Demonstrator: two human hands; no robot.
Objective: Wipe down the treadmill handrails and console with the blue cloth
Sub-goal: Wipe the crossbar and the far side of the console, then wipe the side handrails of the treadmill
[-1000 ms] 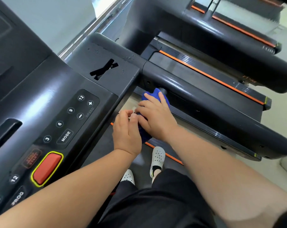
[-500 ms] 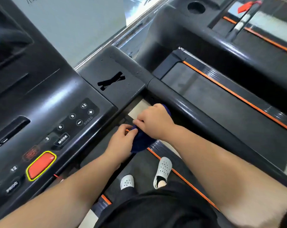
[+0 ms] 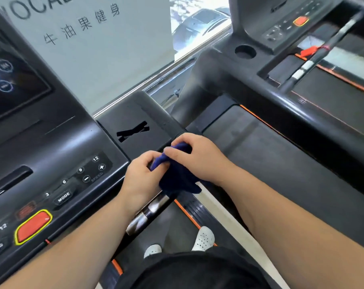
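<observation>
The dark blue cloth (image 3: 177,178) hangs bunched between both of my hands, just in front of the console's right corner. My left hand (image 3: 143,176) pinches its left edge. My right hand (image 3: 197,157) grips its top from the right. The black treadmill console (image 3: 51,155) fills the left side, with speed buttons, a MODE key and a red stop button (image 3: 33,226). Behind the cloth is the flat corner pad (image 3: 135,113), marked with a black tape X. The right handrail runs off from that pad under my right hand and forearm, mostly hidden.
A short silver grip bar (image 3: 147,213) sticks out under the console below my left wrist. The touch screen (image 3: 10,80) is at upper left. A neighbouring treadmill (image 3: 281,142) with a cup holder (image 3: 245,51) lies to the right. My white shoes (image 3: 204,238) stand on the belt.
Both hands have lifted the cloth from under the handrail to the console's corner, and it is now bunched between them. The view has tilted upward.
</observation>
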